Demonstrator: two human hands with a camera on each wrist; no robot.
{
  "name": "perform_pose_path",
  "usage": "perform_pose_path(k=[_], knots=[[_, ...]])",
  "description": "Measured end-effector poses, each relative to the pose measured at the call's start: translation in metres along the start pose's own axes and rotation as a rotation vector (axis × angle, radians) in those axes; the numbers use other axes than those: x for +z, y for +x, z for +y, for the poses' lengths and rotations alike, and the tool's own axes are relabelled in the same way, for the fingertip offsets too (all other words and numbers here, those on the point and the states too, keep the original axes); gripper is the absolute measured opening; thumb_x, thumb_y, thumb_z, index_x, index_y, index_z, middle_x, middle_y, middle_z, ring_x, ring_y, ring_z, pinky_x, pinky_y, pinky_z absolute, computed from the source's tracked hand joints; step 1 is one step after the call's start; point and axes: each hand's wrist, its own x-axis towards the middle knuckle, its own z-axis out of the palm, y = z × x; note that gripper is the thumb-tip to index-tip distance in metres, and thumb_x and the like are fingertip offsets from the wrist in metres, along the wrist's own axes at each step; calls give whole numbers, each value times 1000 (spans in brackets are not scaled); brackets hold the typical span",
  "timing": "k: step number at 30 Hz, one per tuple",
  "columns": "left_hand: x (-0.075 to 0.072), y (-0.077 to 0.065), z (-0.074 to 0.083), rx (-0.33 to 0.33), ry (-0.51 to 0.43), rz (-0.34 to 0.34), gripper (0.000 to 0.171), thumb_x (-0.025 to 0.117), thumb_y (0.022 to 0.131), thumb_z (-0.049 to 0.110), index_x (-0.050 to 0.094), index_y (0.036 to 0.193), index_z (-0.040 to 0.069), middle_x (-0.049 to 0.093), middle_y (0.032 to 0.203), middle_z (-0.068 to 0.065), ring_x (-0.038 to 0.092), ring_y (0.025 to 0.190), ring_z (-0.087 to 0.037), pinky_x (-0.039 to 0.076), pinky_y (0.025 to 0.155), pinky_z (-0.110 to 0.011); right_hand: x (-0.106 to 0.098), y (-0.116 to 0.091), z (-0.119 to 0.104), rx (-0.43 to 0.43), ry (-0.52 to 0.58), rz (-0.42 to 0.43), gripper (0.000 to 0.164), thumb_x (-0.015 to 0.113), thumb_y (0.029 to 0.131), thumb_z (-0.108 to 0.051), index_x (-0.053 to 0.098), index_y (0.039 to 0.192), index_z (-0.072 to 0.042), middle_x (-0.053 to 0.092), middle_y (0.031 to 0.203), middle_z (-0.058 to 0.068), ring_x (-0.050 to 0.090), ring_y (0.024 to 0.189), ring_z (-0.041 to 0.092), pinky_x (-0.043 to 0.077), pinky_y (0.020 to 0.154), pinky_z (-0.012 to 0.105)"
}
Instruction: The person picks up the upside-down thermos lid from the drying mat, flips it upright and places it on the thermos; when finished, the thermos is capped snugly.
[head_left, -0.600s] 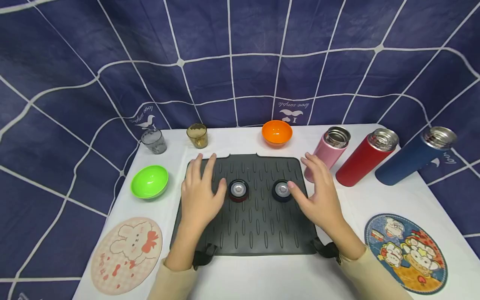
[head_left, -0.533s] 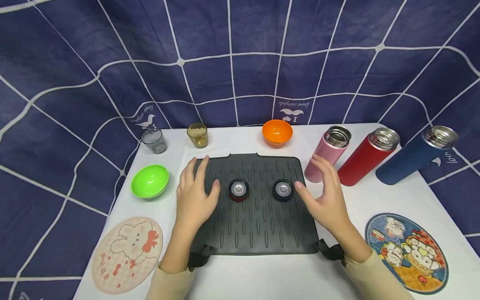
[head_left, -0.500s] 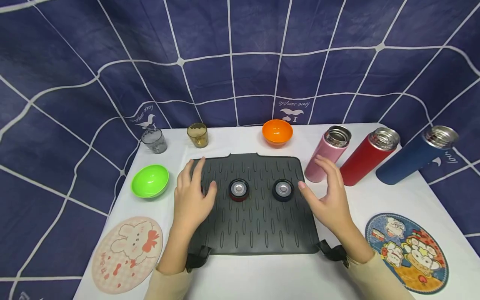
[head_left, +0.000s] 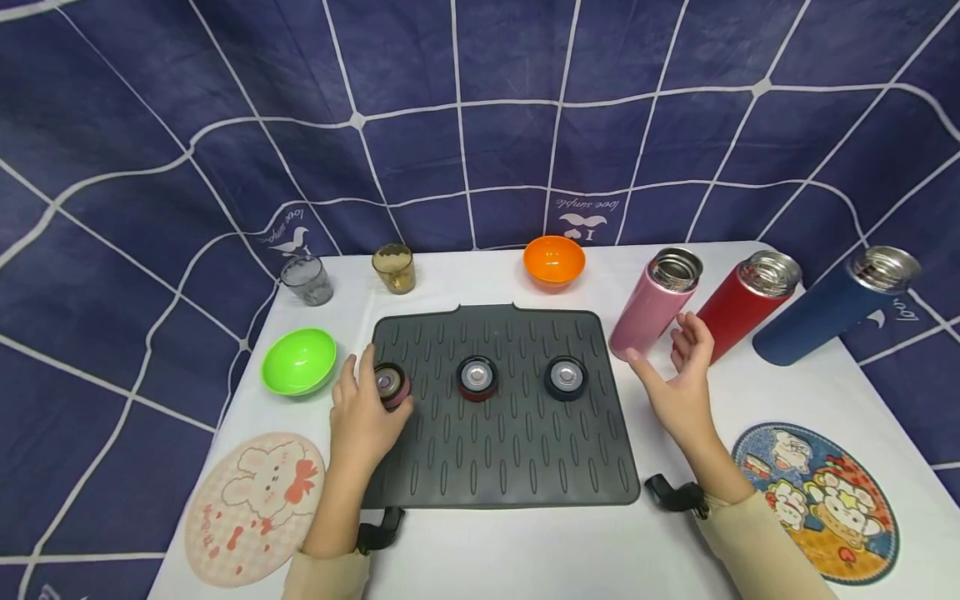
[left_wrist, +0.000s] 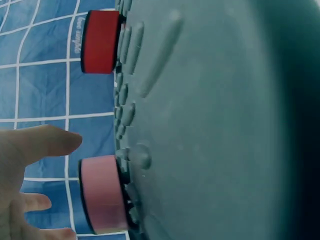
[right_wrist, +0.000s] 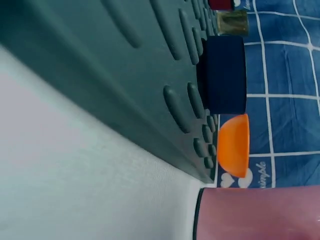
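In the head view, a pink bottle lid (head_left: 393, 387) sits near the left edge of a dark ribbed mat (head_left: 510, 450). My left hand (head_left: 363, 421) hovers round that lid with thumb and fingers spread; the left wrist view shows a gap between thumb and lid. A red lid (head_left: 477, 379) and a navy lid (head_left: 566, 378) stand in line with it on the mat. My right hand (head_left: 684, 400) is off the mat's right side, fingers loosely bent and holding nothing, just in front of a lidless pink thermos bottle (head_left: 651, 308).
Beside the pink bottle stand red (head_left: 742, 304) and blue (head_left: 832, 312) bottles, also lidless. A green bowl (head_left: 299, 362), grey glass (head_left: 307, 282), amber glass (head_left: 394, 269) and orange bowl (head_left: 553, 261) stand left and back. Round placemats (head_left: 255, 508) lie at both sides.
My left hand has moved left and toward me, bringing the pink lid into sight. The right hand has shifted right and nearer, away from the navy lid, its fingers bending more.
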Motion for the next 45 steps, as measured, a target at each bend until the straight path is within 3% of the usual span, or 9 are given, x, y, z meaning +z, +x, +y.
perform_pose_path(k=[5, 10, 15, 25, 32, 37, 45], knots=[[6, 6, -7, -19, -39, 22, 95, 79, 71, 22, 25, 148, 10, 33, 141, -30, 32, 130, -45, 34, 98, -62, 4, 18, 22, 93, 49, -31, 91, 72, 82, -19, 9, 147, -29, 17, 153, 4, 20, 144, 27, 15, 116, 53], [10, 8, -10, -31, -96, 1, 93, 78, 73, 17, 24, 148, 7, 44, 133, -30, 38, 122, -44, 33, 97, -55, 8, 31, 31, 150, 47, -25, 90, 71, 84, -22, 7, 147, -28, 19, 153, 7, 22, 142, 28, 16, 116, 52], [12, 8, -11, -32, -89, -17, 90, 77, 75, 17, 25, 147, 3, 49, 129, -28, 45, 112, -42, 35, 94, -51, 11, 38, 39, 203, 99, -24, 85, 69, 85, -22, 11, 146, -28, 23, 150, 7, 25, 139, 23, 18, 116, 47], [14, 7, -9, -76, -68, -43, 88, 83, 68, 13, 35, 139, -6, 47, 130, -27, 44, 113, -41, 36, 96, -51, 12, 42, 48, 250, 145, -37, 77, 70, 85, -21, 20, 143, -26, 35, 139, -1, 36, 130, 14, 34, 102, 18], [13, 7, -5, -53, -46, 24, 81, 88, 63, 18, 47, 129, -5, 50, 120, -24, 46, 108, -39, 37, 94, -50, 12, 44, 48, 248, 153, -51, 77, 70, 85, -20, 19, 143, -26, 34, 140, 0, 34, 131, 15, 33, 107, 22], [2, 4, 9, -43, -176, 10, 77, 87, 63, 22, 49, 127, 0, 50, 119, -20, 47, 110, -35, 39, 94, -49, 11, 44, 48, 257, 128, -51, 76, 70, 85, -23, 20, 142, -27, 34, 141, 1, 35, 130, 15, 36, 100, 15], [-27, 12, 55, 78, -546, -139, 72, 85, 66, 16, 51, 129, 17, 48, 118, -4, 47, 95, -15, 43, 78, -30, 12, 45, 50, 259, 154, -41, 75, 71, 85, -23, 22, 142, -26, 35, 139, -1, 36, 129, 14, 37, 95, 11]])
